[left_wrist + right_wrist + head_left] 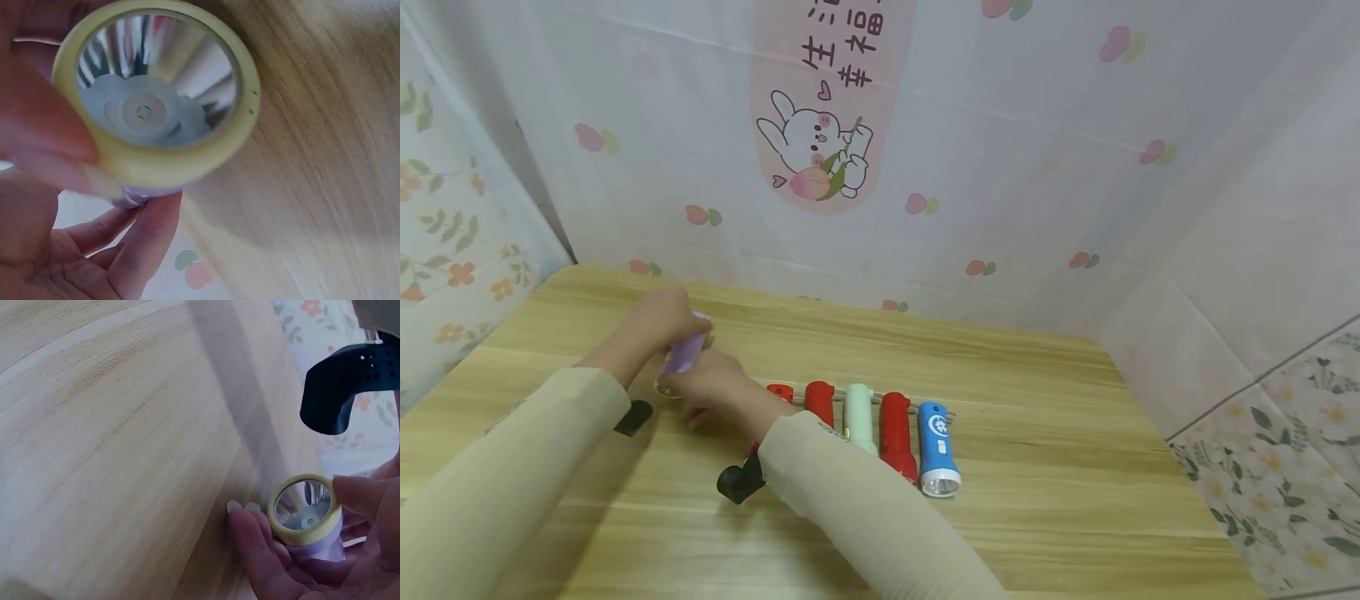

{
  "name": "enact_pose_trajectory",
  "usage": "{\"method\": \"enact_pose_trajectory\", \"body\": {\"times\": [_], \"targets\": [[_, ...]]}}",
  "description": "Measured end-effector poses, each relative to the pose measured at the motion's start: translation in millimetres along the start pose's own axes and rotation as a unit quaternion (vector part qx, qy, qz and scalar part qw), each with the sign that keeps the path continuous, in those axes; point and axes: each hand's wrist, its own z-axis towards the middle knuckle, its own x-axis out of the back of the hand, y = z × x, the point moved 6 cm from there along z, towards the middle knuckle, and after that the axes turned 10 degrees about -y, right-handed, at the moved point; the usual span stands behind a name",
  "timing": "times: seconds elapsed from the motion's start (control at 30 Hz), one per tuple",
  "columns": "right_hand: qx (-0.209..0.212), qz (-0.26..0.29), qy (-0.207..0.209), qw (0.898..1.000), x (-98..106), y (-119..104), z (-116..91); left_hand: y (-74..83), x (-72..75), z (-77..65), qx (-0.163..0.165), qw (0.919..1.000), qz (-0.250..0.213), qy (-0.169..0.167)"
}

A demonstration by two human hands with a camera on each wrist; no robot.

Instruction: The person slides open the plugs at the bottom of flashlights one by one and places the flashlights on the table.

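Note:
Both hands meet over the left part of the table around a purple flashlight (683, 354) with a pale yellow rim. My left hand (658, 321) grips its rear end, and my right hand (715, 387) holds it near the head. The left wrist view looks straight into the reflector (159, 78), and fingers curl against the purple body below it. In the right wrist view, the thumb and fingers of my right hand (369, 537) close around the yellow rim (303, 536). Much of the purple body is hidden by the hands.
To the right stand or lie several flashlights in a row: an orange-red one (781, 392) partly behind my right arm, a red one (820, 402), a pale green one (858, 412), another red one (897, 433) and a blue one (937, 442). A patterned curtain (1000, 183) borders the wooden table (1060, 467).

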Motion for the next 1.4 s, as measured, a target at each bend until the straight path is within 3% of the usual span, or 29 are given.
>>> {"method": "enact_pose_trajectory", "body": {"times": [0.27,0.4,0.7,1.07,1.23,1.4], "targets": [[0.007,-0.001,0.004,1.0,13,-2,-7,2.5,7.3,-2.9,0.007,0.9991,-0.041,-0.002],[0.021,-0.029,0.004,0.999,21,-2,-13,5.5,12.5,-8.7,0.01,0.9971,-0.076,0.002],[0.042,0.031,-0.003,0.999,43,13,-29,33.0,15.7,-24.4,-0.018,0.9941,-0.093,0.053],[0.085,0.046,-0.023,0.995,57,20,-63,56.6,8.9,-45.4,-0.042,0.9856,-0.136,0.092],[0.098,0.013,-0.007,0.995,67,27,-83,76.3,0.1,-52.9,-0.08,0.9782,-0.18,0.066],[0.123,-0.018,0.003,0.992,79,28,-105,101.0,-3.8,-63.8,-0.126,0.9555,-0.266,-0.004]]}}
